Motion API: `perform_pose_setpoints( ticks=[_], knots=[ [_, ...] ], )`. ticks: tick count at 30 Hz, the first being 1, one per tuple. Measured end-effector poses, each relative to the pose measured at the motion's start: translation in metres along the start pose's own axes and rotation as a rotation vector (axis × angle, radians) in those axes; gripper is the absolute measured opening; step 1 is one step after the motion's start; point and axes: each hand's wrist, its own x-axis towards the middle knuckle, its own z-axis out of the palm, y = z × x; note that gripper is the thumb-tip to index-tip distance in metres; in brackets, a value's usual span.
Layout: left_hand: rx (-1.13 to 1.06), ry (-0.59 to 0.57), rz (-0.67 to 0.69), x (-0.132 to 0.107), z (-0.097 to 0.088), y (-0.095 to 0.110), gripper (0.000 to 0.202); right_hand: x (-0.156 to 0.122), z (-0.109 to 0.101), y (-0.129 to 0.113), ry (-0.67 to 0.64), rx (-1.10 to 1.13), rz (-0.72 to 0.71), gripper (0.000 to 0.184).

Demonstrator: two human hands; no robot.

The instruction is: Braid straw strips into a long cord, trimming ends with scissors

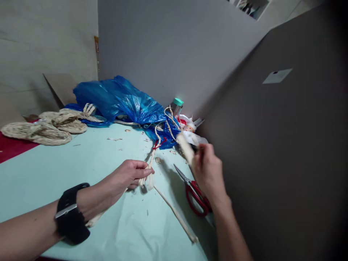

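Note:
My left hand, a black watch on its wrist, pinches the lower end of a pale braided straw cord just above the light green table. The cord runs up to a red tie and on toward the blue bag. My right hand is raised and closed on a thick pale straw strip that slants up to the left. More loose strips trail across the table under both hands.
Red-handled scissors lie on the table below my right hand. A crumpled blue plastic bag sits at the back, with a teal-capped bottle beside it. Woven straw pieces lie at the far left. A grey board stands on the right.

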Motion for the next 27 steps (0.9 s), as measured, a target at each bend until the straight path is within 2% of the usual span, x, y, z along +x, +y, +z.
perform_pose_setpoints(
  ticks=[1,3,5,8,11,13,14,17,19,21,23,27],
  knots=[
    [0.003,-0.001,0.001,0.0,0.0,-0.001,0.028,0.007,-0.007,0.016,0.104,-0.139,0.061,0.023],
    [-0.009,0.001,0.011,0.001,-0.001,-0.002,0.028,0.016,-0.018,0.044,0.22,-0.356,0.114,0.022],
    [-0.035,0.01,0.028,0.0,-0.001,-0.003,0.028,0.02,-0.021,0.06,0.31,-0.385,0.069,0.022],
    [-0.064,-0.002,0.067,-0.002,0.0,-0.001,0.029,0.019,-0.015,0.058,0.374,-0.246,-0.008,0.023],
    [-0.075,-0.042,0.116,-0.004,0.001,0.003,0.029,0.016,-0.006,0.038,0.339,-0.146,-0.026,0.025],
    [-0.103,-0.062,0.121,-0.004,0.001,0.005,0.026,0.013,-0.002,0.023,0.239,-0.042,0.024,0.02],
    [-0.122,-0.069,0.114,-0.003,0.001,0.006,0.024,0.011,-0.001,0.015,0.148,0.052,0.049,0.02],
    [-0.155,-0.09,0.099,-0.001,0.002,0.006,0.019,-0.001,0.002,-0.01,-0.235,0.465,0.069,0.025],
    [-0.16,-0.093,0.101,-0.001,0.002,0.006,0.016,-0.01,0.005,-0.027,-0.471,0.729,0.065,0.023],
    [-0.18,-0.083,0.105,0.0,0.003,0.006,0.012,-0.018,0.008,-0.041,-0.638,0.891,0.082,0.021],
    [-0.202,-0.059,0.096,0.0,0.003,0.006,0.008,-0.024,0.009,-0.051,-0.714,0.909,0.088,0.02],
    [-0.219,-0.069,0.089,-0.001,0.004,0.005,0.008,-0.032,0.006,-0.058,-0.663,0.655,-0.012,0.016]
  ],
)
